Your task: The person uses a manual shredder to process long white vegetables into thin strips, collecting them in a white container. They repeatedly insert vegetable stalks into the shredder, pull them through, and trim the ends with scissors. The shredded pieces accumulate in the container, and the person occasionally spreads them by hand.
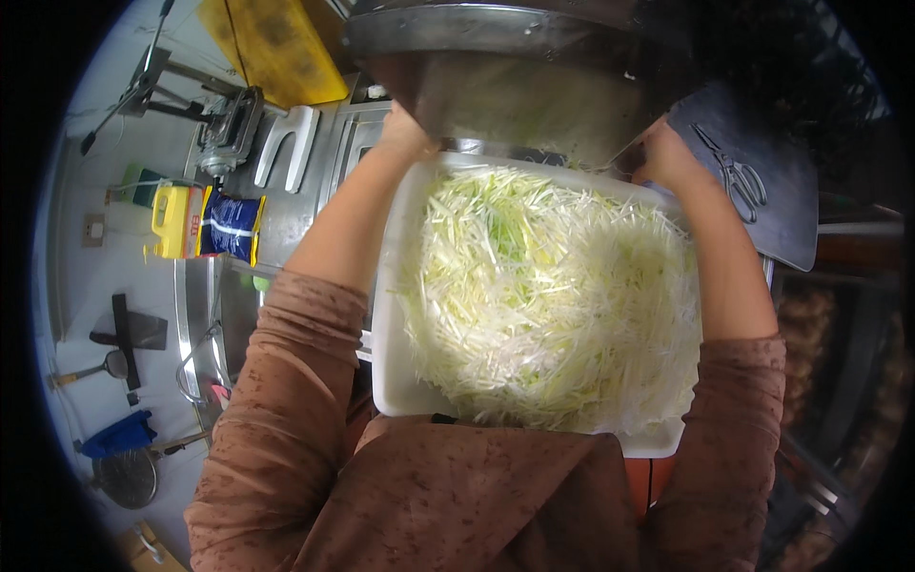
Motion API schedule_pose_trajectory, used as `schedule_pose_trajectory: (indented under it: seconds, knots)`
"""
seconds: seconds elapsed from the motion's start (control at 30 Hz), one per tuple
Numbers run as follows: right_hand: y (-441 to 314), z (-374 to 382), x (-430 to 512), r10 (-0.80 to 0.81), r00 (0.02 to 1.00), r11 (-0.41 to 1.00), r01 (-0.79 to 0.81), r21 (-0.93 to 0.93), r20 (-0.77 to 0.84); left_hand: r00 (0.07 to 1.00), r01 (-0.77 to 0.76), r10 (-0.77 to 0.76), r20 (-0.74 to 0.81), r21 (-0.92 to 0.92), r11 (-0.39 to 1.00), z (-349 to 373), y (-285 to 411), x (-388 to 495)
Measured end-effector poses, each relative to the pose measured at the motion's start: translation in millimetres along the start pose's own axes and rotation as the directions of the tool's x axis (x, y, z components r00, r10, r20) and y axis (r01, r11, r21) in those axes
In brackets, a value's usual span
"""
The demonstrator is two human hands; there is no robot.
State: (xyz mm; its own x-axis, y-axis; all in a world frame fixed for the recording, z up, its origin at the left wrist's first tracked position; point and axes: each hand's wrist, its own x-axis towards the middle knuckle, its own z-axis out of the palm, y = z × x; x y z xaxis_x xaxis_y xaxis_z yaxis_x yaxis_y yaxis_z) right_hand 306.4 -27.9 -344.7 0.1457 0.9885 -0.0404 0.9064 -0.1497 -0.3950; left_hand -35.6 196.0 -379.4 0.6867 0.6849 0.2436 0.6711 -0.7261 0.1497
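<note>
A white plastic tub (pixel 389 357) lies before me, heaped with finely shredded pale green and white vegetable (pixel 543 307). Over its far edge stands or hangs a large steel housing or container (pixel 529 93), dark towards the top. My left hand (pixel 409 134) is at the tub's far left corner, against the steel thing's left side. At the far right corner, beside the steel's other side, is my right hand (pixel 661 154). The fingers of both hands are mostly hidden, so whether they grip the tub or the steel cannot be told.
Scissors (pixel 736 175) lie on a grey board (pixel 793 222) at right. On the left steel counter (pixel 286 222) are a yellow jug (pixel 171 222), a blue packet (pixel 230 225), a white U-shaped piece (pixel 289 146) and a metal device (pixel 232 129). A yellow board (pixel 279 53) leans behind; utensils hang on the wall.
</note>
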Motion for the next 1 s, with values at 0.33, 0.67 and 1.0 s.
schedule_pose_trajectory:
  seconds: [0.33, 0.67, 1.0]
  knots:
    - [0.3, 50.1, 24.4, -0.062, 0.998, 0.967, 0.056, 0.249, 0.016, 0.979, -0.169, 0.185, 0.085, -0.164, 0.972, 14.8, 88.0, 24.7]
    - [-18.5, 57.5, 27.7, 0.002, 1.0, 0.928, 0.005, 0.372, -0.017, 0.963, -0.127, 0.188, 0.194, -0.291, 0.948, 30.4, 158.5, 28.2]
    - [-112.4, -35.6, -114.6, -0.018, 0.982, 0.951, -0.041, 0.307, 0.186, 0.915, -0.14, 0.374, 0.15, -0.751, 0.646, -74.5, 205.7, -88.4]
